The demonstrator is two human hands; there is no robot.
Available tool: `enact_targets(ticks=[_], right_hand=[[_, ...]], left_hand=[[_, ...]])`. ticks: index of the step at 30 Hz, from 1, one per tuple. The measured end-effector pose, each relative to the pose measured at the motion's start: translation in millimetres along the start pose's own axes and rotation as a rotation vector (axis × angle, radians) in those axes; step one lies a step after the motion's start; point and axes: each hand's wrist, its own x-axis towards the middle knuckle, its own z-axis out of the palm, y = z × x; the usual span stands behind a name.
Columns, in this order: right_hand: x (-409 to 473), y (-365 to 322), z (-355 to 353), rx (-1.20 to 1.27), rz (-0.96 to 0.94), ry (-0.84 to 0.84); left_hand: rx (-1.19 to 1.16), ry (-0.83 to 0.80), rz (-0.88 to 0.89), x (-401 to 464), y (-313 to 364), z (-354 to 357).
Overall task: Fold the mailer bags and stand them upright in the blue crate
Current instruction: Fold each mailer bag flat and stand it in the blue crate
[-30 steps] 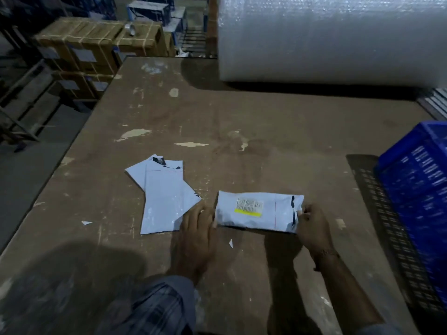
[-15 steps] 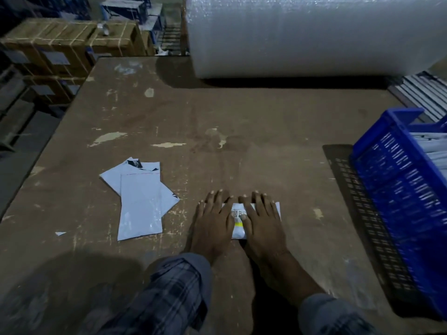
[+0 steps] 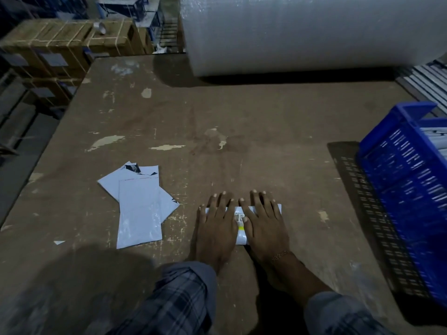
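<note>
Two flat hands cover most of the folded mailer bag (image 3: pixel 239 217) near the front middle of the worn brown table (image 3: pixel 266 131). The left hand (image 3: pixel 216 223) lies palm down over the bag's left part and the right hand (image 3: pixel 266 224) over its right part, fingers straight and spread, pressing rather than gripping; neither hand has anything curled inside it. Only a strip of the bag shows between them, with a printed label and a yellow band, plus pale corners at either end.

Judging by the flat, thin look, the bag is light, limp plastic film with little stiffness of its own. It will likely spring back open along the crease once the pressure comes off, and the smooth film may slide on the table or slip between fingertips. A sound grip would be a pinch across the folded thickness near one short end, thumb below and fingers above, so that the layers stay clamped together while it is lifted. It is not fragile, so firm squeezing should do no harm.

To the left, just apart from the left hand, lies a loose pile of unfolded mailer bags (image 3: pixel 139 206), overlapping at angles. At the right edge of the table stands the blue crate (image 3: pixel 408 189), with pale folded bags (image 3: pixel 433 136) showing inside its far end. A large roll of bubble wrap (image 3: pixel 302 32) rests at the table's far side, and strapped cardboard boxes (image 3: pixel 67 42) are stacked beyond the left corner.
</note>
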Motion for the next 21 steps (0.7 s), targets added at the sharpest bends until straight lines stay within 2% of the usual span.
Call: enact_targets(ticks=[8,14,21], right_hand=[[13.4,5.1,2.2,-0.015,-0.016,-0.082],[21.4,0.0,-1.6,-0.032,0.006,-0.076],[-14.0,-9.9,-1.7,0.016,0.064,-0.032]], left_hand=[[-0.009,-0.058,-0.051,4.7,2.4,5.7],[-0.016,-0.075,-0.115,15.3,-1.7,6.0],[-0.002,-0.060,-0.072,16.6,-6.9,4.6]])
